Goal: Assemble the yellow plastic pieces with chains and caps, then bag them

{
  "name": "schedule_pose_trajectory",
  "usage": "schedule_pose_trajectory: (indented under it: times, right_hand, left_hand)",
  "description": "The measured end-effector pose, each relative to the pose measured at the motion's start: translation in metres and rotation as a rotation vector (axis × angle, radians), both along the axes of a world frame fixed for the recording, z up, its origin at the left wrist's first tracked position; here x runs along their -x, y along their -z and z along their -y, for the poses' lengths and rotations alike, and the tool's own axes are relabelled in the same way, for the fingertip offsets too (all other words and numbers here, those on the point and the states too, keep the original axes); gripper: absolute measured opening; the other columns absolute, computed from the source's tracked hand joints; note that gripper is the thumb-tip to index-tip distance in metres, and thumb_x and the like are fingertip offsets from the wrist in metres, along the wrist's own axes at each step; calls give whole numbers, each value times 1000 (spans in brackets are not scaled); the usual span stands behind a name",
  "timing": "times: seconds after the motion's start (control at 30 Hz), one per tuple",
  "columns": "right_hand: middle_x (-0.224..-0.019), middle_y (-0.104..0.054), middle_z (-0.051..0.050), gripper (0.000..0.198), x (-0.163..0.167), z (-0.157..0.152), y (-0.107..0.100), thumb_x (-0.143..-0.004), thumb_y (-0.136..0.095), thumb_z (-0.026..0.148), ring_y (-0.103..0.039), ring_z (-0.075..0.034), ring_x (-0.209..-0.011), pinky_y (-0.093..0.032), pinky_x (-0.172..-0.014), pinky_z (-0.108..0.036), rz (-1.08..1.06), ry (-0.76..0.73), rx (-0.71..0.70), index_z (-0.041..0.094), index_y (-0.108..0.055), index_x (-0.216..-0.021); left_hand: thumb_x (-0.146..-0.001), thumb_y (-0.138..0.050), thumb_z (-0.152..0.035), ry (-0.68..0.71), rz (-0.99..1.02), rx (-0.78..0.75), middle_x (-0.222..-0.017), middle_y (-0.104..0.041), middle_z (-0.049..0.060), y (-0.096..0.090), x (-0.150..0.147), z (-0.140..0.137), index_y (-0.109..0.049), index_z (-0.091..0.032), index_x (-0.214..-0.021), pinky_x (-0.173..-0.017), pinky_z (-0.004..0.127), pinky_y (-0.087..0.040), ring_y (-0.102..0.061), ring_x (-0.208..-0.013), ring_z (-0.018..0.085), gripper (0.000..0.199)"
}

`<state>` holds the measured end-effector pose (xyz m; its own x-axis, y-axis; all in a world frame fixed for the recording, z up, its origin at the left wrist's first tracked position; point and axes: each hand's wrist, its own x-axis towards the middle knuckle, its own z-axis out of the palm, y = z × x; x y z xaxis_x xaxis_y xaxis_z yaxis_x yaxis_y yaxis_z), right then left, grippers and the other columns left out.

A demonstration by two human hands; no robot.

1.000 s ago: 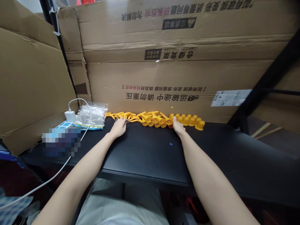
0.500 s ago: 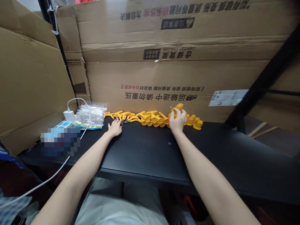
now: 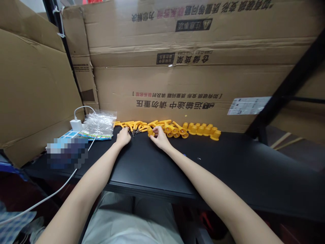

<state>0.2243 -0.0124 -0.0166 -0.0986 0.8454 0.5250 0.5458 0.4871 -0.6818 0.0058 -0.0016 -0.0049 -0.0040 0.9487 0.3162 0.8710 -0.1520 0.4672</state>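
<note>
My right hand (image 3: pixel 161 138) pinches a yellow flared cap (image 3: pixel 150 131) between thumb and fingers, narrow end up, near the middle of the black shelf. Just right of it lies a cluster of yellow flared caps (image 3: pixel 175 130), open ends facing me. My left hand (image 3: pixel 123 137) rests at a pile of yellow forked pieces (image 3: pixel 130 124), its fingers curled together; whatever they may hold is hidden. Small dark metal parts (image 3: pixel 134 131) lie just right of its fingertips.
Several yellow caps (image 3: pixel 203 128) stand upright in rows to the right. At left are a clear plastic bag (image 3: pixel 98 123), a white charger (image 3: pixel 75 124) and its cable (image 3: pixel 57 192). A cardboard sheet (image 3: pixel 162 79) walls off the back of the black shelf (image 3: pixel 157 166).
My right hand has moved left and down, from the upright caps to the left end of the lying ones. My left hand's fingers, spread before, are now drawn together.
</note>
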Motion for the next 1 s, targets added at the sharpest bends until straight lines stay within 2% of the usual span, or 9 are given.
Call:
schedule_pose_trajectory:
  times: [0.1,0.27,0.37,0.43,0.53,0.6,0.67,0.87,1.0]
  right_hand:
    - [-110,-61,-9,43,2,1,3,-72,-60,21,-60,-20,-100,-46,-90,-35,74,-67,113,17,-49,-113]
    - [-113,-64,-10,31,1,7,0,-80,-58,26,-60,-22,-104,-44,-93,-35,256,-62,195,15,-59,-110]
    - [-122,-61,-12,35,3,9,-1,-85,-55,33,-57,-24,-112,-41,-97,-36,349,-49,223,15,-58,-116]
    - [-130,-56,-12,41,6,9,-3,-89,-50,38,-51,-26,-121,-36,-103,-40,437,-51,269,16,-55,-122]
    - [-144,-43,-10,50,12,8,-6,-93,-39,43,-33,-25,-136,-19,-113,-45,562,-33,336,19,-44,-136]
    - [-150,-32,-7,54,16,7,-8,-95,-33,44,-22,-23,-141,-12,-114,-47,606,-13,385,21,-35,-143]
    - [-153,-27,-5,56,19,6,-10,-95,-31,45,-17,-23,-142,-10,-114,-48,623,-3,427,24,-30,-146]
    - [-154,-23,-4,56,19,5,-9,-94,-31,45,-17,-22,-142,-10,-114,-48,630,-12,440,25,-29,-147]
    - [-152,-28,-3,53,18,8,-7,-94,-33,45,-20,-21,-142,-12,-115,-46,606,13,383,26,-35,-143]
  left_hand:
    - [-82,-39,-11,-21,-11,6,-125,-57,14,-3,-1,3,-54,-19,-118,-98,46,-41,-52,-119,29,40]
    - [-83,-41,-11,9,-20,-39,-124,-57,12,-5,-3,5,-55,-22,-115,-97,46,-42,-50,-118,28,37]
    - [-83,-41,-10,26,-3,-86,-125,-56,9,-4,-3,0,-56,-24,-115,-98,44,-42,-48,-120,25,38]
    - [-82,-40,-9,3,22,-87,-126,-55,8,-4,-2,-5,-57,-25,-114,-98,43,-42,-47,-121,24,39]
    - [-80,-42,-7,-42,12,-58,-129,-52,8,-3,1,-14,-59,-26,-113,-99,44,-41,-44,-125,25,42]
    - [-79,-44,-7,-35,-45,-40,-134,-48,8,-3,4,-21,-60,-27,-113,-101,45,-39,-40,-129,26,43]
    - [-78,-45,-7,-11,-117,-38,-138,-44,8,-3,6,-27,-60,-29,-115,-104,47,-35,-36,-132,26,45]
    - [-78,-46,-7,82,-355,-60,-147,-35,7,-6,5,-41,-63,-29,-110,-109,60,-17,-22,-140,29,43]
    - [-79,-42,-4,87,-485,-115,-144,-40,10,-14,0,-42,-62,-25,-106,-109,63,-10,-25,-139,29,40]
